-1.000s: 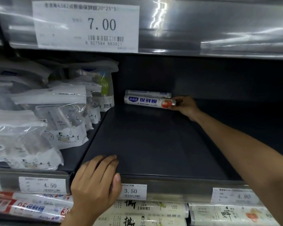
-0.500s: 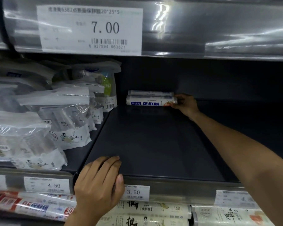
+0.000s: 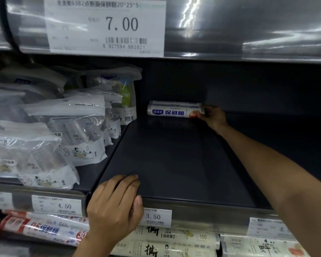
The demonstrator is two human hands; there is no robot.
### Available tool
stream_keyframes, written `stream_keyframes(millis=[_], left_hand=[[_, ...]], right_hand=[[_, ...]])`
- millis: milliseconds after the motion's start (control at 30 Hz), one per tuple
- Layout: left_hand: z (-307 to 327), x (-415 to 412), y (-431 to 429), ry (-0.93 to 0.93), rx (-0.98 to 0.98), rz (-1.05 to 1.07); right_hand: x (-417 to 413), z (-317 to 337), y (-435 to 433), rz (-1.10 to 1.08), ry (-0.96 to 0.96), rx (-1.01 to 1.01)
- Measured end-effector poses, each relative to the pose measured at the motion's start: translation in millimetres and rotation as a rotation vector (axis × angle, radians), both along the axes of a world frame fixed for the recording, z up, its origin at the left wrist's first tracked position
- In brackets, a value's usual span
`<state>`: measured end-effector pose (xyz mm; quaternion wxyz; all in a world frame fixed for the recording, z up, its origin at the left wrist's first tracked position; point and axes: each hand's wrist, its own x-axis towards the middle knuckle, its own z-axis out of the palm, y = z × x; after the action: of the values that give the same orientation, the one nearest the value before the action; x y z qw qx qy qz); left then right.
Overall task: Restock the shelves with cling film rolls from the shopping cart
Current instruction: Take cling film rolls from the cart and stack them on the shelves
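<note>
Supermarket shelving fills the view, with boxed rolls lining the lowest tier beneath a 3.50 price tag. Just above it, a person's left hand rests on the front lip of a dark shelf, fingers laid flat and holding nothing. Clear packaged bags crowd the neighbouring section on the left. At the shelf's back, the right hand curls its fingers on the right end of a cling film roll, which lies sideways against a second roll behind it. Overhead hangs a 7.00 price tag.
</note>
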<state>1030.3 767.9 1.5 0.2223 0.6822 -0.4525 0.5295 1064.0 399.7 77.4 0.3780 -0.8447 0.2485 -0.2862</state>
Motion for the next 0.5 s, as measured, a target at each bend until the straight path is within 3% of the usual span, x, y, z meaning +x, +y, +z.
stream_keyframes(millis=[333, 500], left_hand=[[3, -3, 0, 0.011, 0.013, 0.027], [13, -8, 4, 0.111, 0.108, 0.058]], right_hand=[[-13, 7, -5, -0.030, 0.028, 0.045], [-78, 33, 22, -0.119, 0.020, -0.004]])
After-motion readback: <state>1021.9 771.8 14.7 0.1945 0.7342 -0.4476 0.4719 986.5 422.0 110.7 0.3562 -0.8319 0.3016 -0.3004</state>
